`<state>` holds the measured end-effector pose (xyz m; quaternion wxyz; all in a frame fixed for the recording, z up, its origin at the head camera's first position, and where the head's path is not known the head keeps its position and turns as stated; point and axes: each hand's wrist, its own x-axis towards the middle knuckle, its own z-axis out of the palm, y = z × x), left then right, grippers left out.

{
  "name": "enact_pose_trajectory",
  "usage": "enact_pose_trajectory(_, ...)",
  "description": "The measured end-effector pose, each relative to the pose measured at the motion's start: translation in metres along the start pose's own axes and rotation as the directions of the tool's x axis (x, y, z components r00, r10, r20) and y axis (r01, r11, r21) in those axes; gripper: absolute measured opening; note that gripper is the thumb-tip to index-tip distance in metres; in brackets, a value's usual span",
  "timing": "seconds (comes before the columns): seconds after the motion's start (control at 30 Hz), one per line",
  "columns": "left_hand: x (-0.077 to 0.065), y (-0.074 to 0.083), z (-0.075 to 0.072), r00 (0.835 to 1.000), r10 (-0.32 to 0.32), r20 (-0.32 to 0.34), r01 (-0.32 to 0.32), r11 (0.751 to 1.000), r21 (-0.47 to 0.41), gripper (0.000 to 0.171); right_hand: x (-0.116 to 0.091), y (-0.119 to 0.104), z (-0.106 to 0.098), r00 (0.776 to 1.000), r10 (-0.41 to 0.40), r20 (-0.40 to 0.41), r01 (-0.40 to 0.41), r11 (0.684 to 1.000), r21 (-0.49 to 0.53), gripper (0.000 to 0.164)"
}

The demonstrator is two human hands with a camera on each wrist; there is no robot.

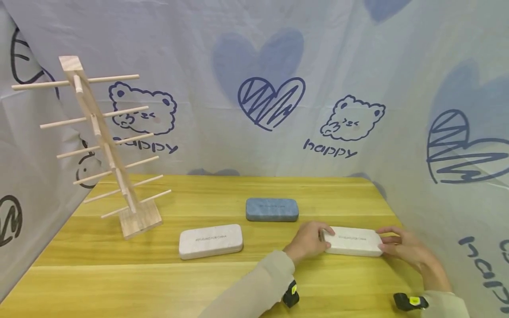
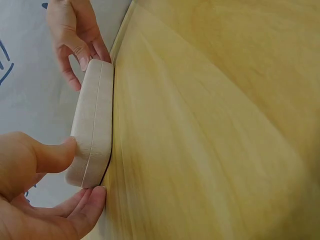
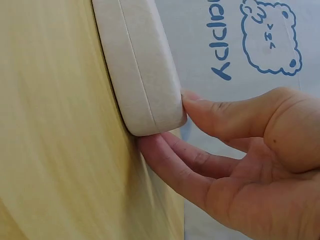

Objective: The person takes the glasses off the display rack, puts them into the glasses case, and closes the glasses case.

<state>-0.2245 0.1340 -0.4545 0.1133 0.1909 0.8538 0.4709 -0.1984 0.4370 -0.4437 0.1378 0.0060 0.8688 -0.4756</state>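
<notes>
A white glasses case [image 1: 353, 243] with small print on its lid lies at the right of the table. My left hand [image 1: 307, 242] holds its left end; in the left wrist view the thumb presses the case's upper edge and the fingers reach round its end. At the opposite end, my right hand [image 1: 411, 252] grips the case. The right wrist view has that thumb on the upper edge and the fingertips [image 3: 157, 150] low against the end. A seam runs along the side, and the lid is closed.
Another white glasses case [image 1: 210, 242] lies left of centre, with a blue-grey glasses case [image 1: 272, 210] farther back. A wooden rack [image 1: 141, 218] with several thin dowels stands at the left. Printed cloth [image 1: 278, 150] hangs behind and along both sides of the table.
</notes>
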Motion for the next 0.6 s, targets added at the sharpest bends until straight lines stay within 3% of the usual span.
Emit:
enact_pose_trajectory(0.4, 0.001, 0.001, 0.000, 1.000, -0.011, 0.003, 0.011, 1.000, 0.025, 0.025, 0.005, -0.010, -0.002, 0.999, 0.030, -0.021, -0.032, 0.995, -0.097, 0.055)
enact_pose_trajectory(0.6, 0.000, 0.002, -0.004, 1.000, -0.002, 0.010, 0.001, 0.998, 0.064, 0.029, 0.008, -0.030, -0.006, 0.998, 0.058, -0.039, -0.065, 0.965, -0.253, 0.051)
